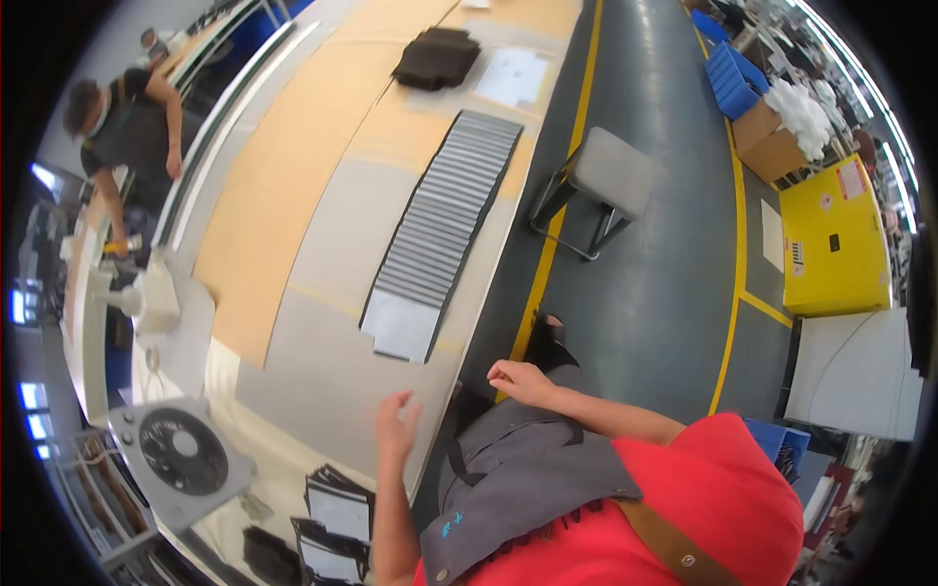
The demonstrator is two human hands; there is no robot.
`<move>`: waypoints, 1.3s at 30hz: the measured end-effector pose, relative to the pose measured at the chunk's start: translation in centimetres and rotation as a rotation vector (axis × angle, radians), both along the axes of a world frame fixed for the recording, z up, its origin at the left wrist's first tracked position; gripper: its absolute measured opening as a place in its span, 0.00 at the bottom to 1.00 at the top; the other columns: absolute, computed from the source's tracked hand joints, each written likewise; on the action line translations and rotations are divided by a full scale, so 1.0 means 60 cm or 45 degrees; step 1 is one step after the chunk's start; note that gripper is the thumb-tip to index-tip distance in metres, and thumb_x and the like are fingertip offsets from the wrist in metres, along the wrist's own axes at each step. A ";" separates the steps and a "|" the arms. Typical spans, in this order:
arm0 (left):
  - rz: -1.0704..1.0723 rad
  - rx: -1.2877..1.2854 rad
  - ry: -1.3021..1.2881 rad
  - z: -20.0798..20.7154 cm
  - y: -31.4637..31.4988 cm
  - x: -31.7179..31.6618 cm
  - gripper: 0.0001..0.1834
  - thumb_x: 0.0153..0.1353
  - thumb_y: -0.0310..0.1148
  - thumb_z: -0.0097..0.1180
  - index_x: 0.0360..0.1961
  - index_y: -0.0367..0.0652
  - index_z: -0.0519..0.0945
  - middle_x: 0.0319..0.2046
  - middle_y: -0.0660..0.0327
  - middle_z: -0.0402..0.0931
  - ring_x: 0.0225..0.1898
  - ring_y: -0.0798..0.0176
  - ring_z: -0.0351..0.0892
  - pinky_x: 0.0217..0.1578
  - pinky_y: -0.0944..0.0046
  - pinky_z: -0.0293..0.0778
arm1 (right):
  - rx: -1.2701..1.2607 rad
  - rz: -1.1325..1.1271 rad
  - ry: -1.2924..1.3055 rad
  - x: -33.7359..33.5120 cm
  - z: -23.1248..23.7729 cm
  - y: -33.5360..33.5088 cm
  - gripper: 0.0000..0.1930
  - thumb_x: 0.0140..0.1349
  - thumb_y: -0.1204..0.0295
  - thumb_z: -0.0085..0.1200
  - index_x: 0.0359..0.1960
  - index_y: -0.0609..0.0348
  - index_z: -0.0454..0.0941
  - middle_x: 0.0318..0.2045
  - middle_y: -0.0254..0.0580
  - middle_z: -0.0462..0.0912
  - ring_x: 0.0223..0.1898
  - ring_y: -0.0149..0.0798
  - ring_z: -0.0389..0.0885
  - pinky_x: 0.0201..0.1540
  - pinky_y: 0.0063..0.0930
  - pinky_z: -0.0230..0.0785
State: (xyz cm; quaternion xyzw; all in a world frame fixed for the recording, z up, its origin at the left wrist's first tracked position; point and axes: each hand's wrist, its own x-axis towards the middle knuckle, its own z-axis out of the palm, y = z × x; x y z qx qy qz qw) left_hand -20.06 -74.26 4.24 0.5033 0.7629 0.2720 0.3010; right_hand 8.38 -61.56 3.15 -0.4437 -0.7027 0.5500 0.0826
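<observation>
My left hand [396, 425] is over the near part of the table, fingers up and somewhat apart, slightly blurred, with nothing visible in it. Just beyond it lies a long row of overlapping dark pieces with pale grey faces [445, 215], fanned out along the table. The nearest piece [404, 327] shows its whole light face. My right hand [521, 382] is off the table's right edge, in front of my grey apron [537, 479], its fingers curled in and nothing seen in them. Neither hand touches the row.
A dark stack [437, 59] and a white sheet [512, 76] lie farther up the table. More dark-edged pieces [339, 513] stand near my left forearm, by a grey fan [184, 446]. A stool [611, 171] stands in the aisle. Another person [132, 137] works at the left.
</observation>
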 end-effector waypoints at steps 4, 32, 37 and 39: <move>-0.123 0.024 -0.167 0.031 0.079 0.154 0.17 0.57 0.34 0.66 0.46 0.40 0.81 0.41 0.53 0.81 0.44 0.54 0.81 0.47 0.59 0.76 | 0.015 -0.063 0.019 0.073 -0.005 0.047 0.10 0.65 0.65 0.56 0.43 0.58 0.78 0.34 0.42 0.84 0.38 0.38 0.84 0.43 0.31 0.75; 0.502 -1.110 -0.942 -0.206 0.417 0.553 0.05 0.64 0.32 0.57 0.38 0.46 0.82 0.22 0.73 0.71 0.18 0.76 0.68 0.17 0.73 0.63 | -0.337 -1.108 0.270 0.848 -0.022 0.400 0.10 0.65 0.66 0.56 0.41 0.59 0.80 0.31 0.33 0.83 0.34 0.27 0.79 0.40 0.25 0.72; 0.792 -0.979 -0.816 -0.233 0.588 0.713 0.02 0.61 0.28 0.58 0.31 0.47 0.81 0.18 0.72 0.69 0.16 0.75 0.66 0.14 0.72 0.58 | -0.075 -1.046 0.027 1.011 -0.057 0.548 0.10 0.66 0.65 0.56 0.42 0.59 0.80 0.31 0.35 0.82 0.33 0.28 0.78 0.39 0.25 0.71; 0.747 -0.960 -0.886 -0.248 0.716 0.764 0.05 0.60 0.28 0.61 0.37 0.44 0.81 0.19 0.70 0.70 0.15 0.75 0.66 0.14 0.72 0.59 | -0.054 -1.125 0.030 1.095 -0.097 0.597 0.11 0.67 0.65 0.56 0.41 0.60 0.80 0.29 0.32 0.80 0.29 0.26 0.75 0.34 0.23 0.69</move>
